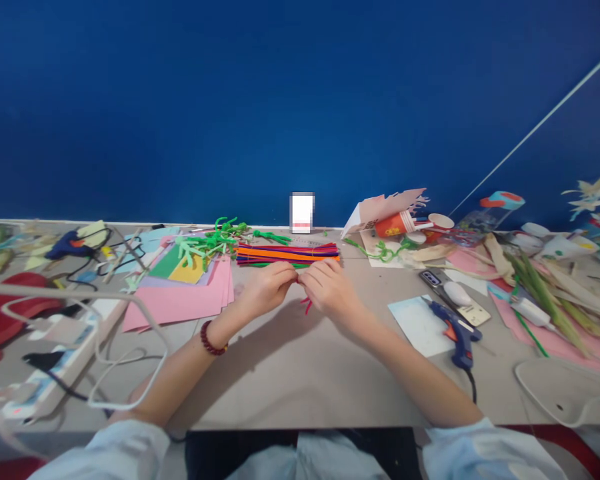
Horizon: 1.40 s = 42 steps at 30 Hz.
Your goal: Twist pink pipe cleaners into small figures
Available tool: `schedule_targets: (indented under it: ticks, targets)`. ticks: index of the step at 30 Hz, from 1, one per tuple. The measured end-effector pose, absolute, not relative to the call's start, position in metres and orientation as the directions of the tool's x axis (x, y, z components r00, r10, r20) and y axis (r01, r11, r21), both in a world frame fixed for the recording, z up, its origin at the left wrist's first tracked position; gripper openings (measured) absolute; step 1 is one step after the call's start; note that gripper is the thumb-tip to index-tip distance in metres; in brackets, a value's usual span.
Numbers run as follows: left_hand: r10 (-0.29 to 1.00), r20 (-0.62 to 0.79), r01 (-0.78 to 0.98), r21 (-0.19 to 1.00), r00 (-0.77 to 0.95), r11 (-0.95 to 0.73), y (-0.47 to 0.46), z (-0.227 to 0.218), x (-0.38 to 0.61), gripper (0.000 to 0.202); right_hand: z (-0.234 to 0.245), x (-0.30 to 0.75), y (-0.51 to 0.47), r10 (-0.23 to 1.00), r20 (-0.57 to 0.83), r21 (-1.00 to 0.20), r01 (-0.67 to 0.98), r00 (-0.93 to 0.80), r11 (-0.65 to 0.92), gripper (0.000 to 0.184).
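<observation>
Close together above the middle of the table, my left hand (270,289) and my right hand (326,288) pinch a thin red pipe cleaner (307,306) between them. Its bent end pokes out below my right fingers, while the rest is mostly hidden by the fingertips. Just beyond my hands lies a bundle of pipe cleaners (287,254) in orange, red, purple and green. Twisted green pipe cleaners (213,241) are heaped to its left.
Pink paper sheets (180,303) and a white power strip (75,353) with looping cables lie on the left. To the right are a blue glue gun (461,337), a phone (433,280), a white card (417,327) and red paper cups (395,225). A blue wall (300,113) rises behind.
</observation>
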<state>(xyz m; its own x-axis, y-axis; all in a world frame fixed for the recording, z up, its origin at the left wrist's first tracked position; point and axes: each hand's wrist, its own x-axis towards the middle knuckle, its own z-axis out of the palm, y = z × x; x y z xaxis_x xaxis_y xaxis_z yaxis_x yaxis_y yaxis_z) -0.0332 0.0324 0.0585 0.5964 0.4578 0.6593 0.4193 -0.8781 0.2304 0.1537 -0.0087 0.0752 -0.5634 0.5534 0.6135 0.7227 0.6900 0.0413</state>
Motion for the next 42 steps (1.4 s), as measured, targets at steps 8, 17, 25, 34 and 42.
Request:
schedule_targets:
  ticks: [8,17,25,34,42]
  targets:
    - [0.746,0.269,0.467,0.640,0.609,-0.611,0.027,0.081,-0.038,0.012,0.069,0.152,-0.005,0.404,0.596,0.240,0.634,-0.694,0.735,0.027]
    - [0.725,0.313,0.366,0.701,0.613,-0.612,0.030,0.086,-0.039,0.021,0.061,0.156,0.006,0.843,0.438,-0.659,0.527,-0.312,0.537,0.013]
    - [0.376,0.629,0.393,0.121,0.680,-0.912,0.039,0.067,-0.044,0.016,0.074,0.159,0.004,0.961,0.037,-0.962,0.251,-0.274,0.108,0.018]
    - [0.306,0.623,0.395,-0.005,0.720,-0.919,0.035,0.069,-0.043,0.020,0.079,0.160,0.004,0.949,-0.052,-0.989,0.149,-0.310,-0.005,0.025]
    - [0.492,0.584,0.313,0.385,0.646,-0.868,0.030,0.072,-0.038,0.018,0.069,0.155,0.002,0.937,0.211,-0.882,0.359,-0.279,0.305,0.013]
